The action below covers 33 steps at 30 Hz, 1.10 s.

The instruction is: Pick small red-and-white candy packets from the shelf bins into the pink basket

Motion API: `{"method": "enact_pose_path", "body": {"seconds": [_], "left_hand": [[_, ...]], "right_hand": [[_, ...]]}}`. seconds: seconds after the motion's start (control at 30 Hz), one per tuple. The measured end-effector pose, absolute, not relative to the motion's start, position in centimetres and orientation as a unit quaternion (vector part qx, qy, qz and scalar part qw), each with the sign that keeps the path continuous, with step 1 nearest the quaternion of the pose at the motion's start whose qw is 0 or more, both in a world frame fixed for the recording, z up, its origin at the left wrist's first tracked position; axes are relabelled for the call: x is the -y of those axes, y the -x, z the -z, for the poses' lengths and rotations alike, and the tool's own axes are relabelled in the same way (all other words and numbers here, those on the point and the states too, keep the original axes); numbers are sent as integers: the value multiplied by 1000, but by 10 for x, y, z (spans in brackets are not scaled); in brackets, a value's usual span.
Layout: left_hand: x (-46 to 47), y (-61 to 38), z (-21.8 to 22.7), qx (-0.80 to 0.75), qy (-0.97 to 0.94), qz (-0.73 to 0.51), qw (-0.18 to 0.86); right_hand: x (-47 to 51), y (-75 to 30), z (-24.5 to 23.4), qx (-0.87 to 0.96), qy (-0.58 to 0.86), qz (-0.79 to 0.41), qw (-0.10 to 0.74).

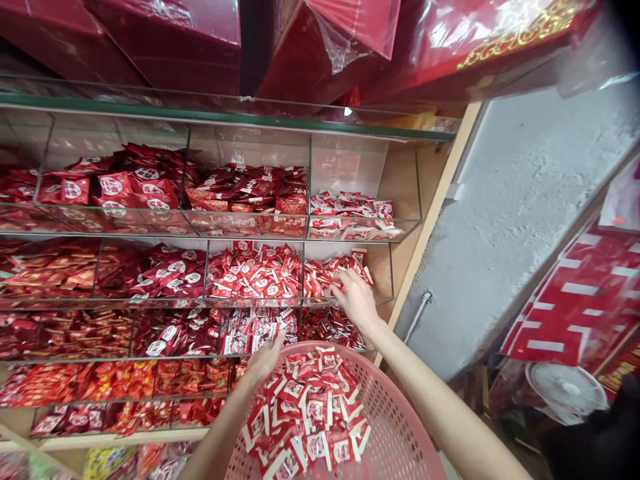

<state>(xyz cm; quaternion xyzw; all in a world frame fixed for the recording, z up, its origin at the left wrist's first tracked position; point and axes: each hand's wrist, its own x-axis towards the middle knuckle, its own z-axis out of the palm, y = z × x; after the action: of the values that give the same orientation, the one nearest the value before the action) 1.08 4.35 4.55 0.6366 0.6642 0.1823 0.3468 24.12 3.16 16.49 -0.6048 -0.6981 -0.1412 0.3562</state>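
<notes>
My left hand (269,359) is closed on the left rim of a pink perforated plastic basket (400,400), thumb pointing up. Many small red-and-white wrapped candies (313,410) lie heaped in the basket, mostly to its left side. My right hand (357,300) reaches over the clear front of a shelf compartment at the right. Its bent fingers are pinched at the red wrapped candies (317,277) there, their tips partly hidden among the wrappers. Similar red-and-white packets (260,277) fill the compartment just left of it.
Clear dividers split the shelves into bins of red packets (175,270). A glass shelf (225,120) with large red boxes (175,40) hangs overhead. On the right are the wooden shelf side (425,233), a grey wall (500,200) and a white fan-like round object (565,387).
</notes>
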Motion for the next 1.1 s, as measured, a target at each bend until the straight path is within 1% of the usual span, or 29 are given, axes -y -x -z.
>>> {"method": "enact_pose_path", "body": {"seconds": [0.13,0.2,0.27,0.37,0.5,0.63,0.73,0.93,1.1], "left_hand": [[-42,-11,-50,-659,-633,-161,373],[-43,-11,-50,-661,-637,-162,362],[-43,-10,-48,-663,-637,-166,356],[-42,-10,-47,-661,-628,-176,371],[-40,-12,-51,-663,-620,-172,384],[-39,-14,-54,-665,-622,-162,381],[-40,-14,-53,-665,-628,-163,369],[-40,-15,-51,-667,-621,-169,376],[-40,-15,-53,-669,-622,-165,373]], "right_hand": [[-51,-243,-168,693,647,174,265],[-56,-243,-168,697,652,173,245],[-57,-244,-167,698,650,171,246],[-53,-247,-167,693,631,179,300],[-34,-253,-170,662,586,157,440],[-5,-254,-164,619,549,60,558],[15,-248,-149,590,537,-56,600],[31,-233,-110,520,520,-314,600],[28,-237,-87,400,521,-449,606]]}}
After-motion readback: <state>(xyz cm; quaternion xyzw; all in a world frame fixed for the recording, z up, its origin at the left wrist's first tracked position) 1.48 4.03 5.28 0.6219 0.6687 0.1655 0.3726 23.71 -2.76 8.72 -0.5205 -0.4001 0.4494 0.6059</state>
